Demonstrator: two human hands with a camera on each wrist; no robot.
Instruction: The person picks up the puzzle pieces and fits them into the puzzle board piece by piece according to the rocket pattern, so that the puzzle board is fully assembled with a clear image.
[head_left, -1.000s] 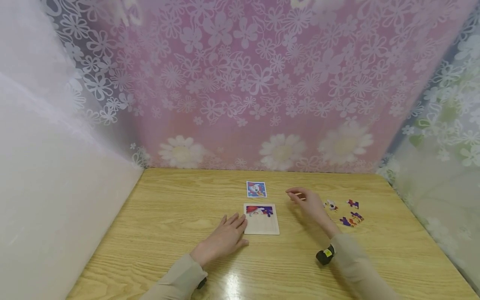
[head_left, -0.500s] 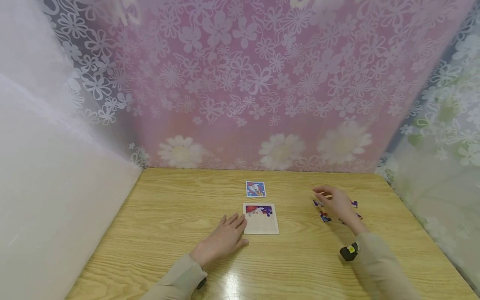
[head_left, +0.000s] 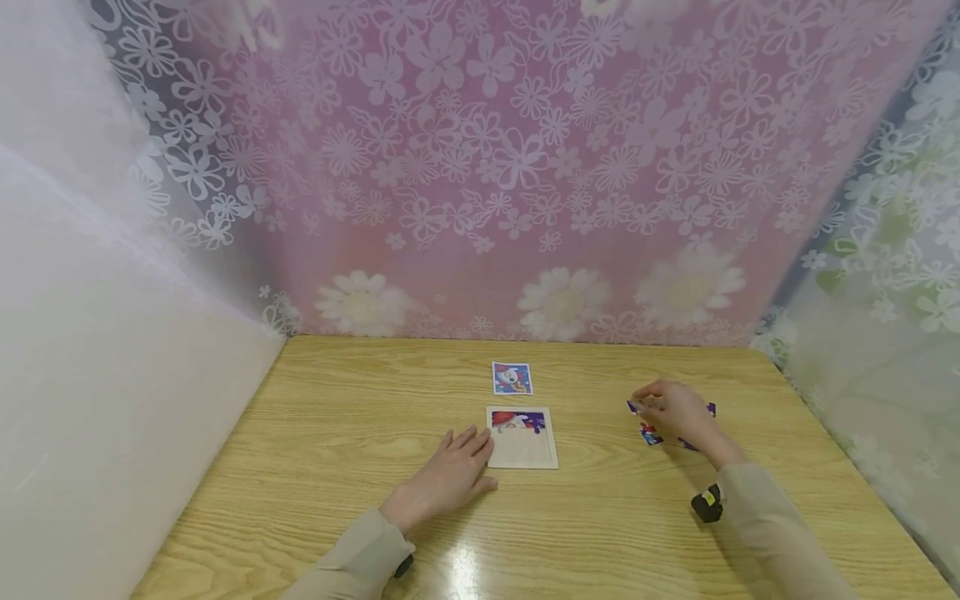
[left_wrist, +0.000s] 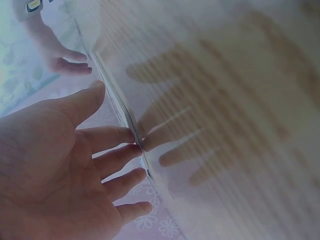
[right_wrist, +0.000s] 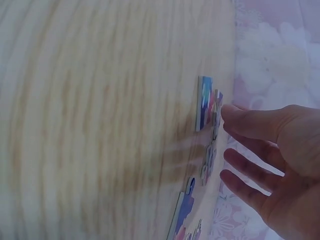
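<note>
1. I am resting my left hand flat on the bench, fingers spread and straight, their tips touching the left edge of the board.
2. The board is lying flat, its long axis running away from me; only its far strip is carrying filled-in pieces, the near part is showing bare.
3. I am hovering my right hand over the loose pieces, well to the right of the board. The fingers are extended and slightly parted; in the wrist view the thumb is lying just beside one piece, but I cannot tell whether it is touching it.
4. The pieces are lying directly under and just near of this hand, so the right hand is much the nearer one.
5. Beyond the board, a small picture card is lying apart from it. Nothing is standing between the pieces and the board.
</note>
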